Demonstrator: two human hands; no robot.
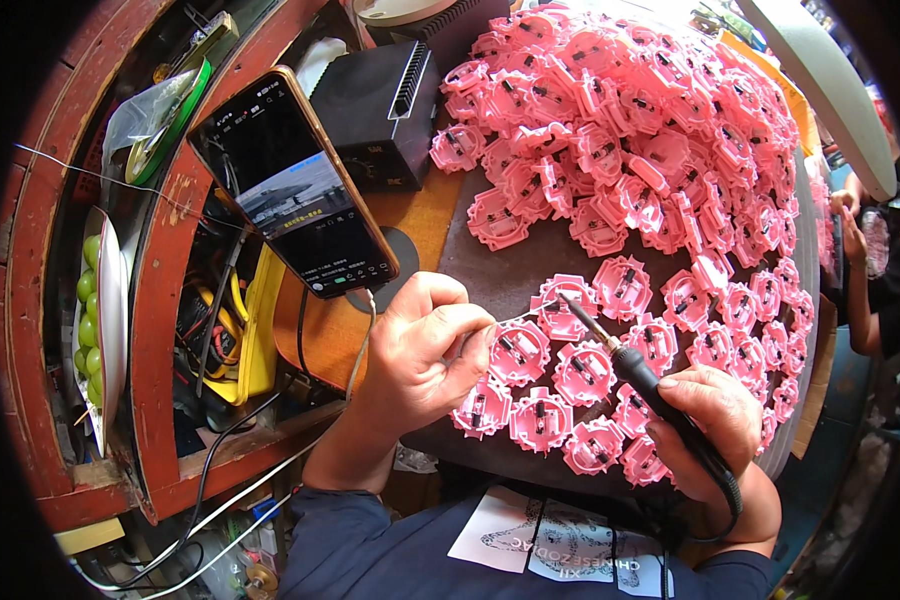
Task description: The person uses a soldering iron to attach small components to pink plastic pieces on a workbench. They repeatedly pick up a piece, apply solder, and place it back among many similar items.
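Note:
My right hand (708, 420) grips a soldering iron (642, 372) by its dark handle. The iron's tip points down at a pink plastic casing (560, 318) in the back row of the laid-out ones. From my pinched left hand (425, 350) a thin strand of solder wire (515, 318) reaches toward the same casing. Whether tip and wire touch is too small to tell. Several similar casings, each with small black parts inside, lie face up in rows on the dark mat (510, 268), in front of and beside my hands.
A big heap of pink casings (620, 130) covers the back of the mat. A phone (295, 185) with a lit screen stands by a black box (375, 115). A yellow container (260, 330) and green fruit (90, 310) are at left; a co-worker's hand (850, 225) shows at right.

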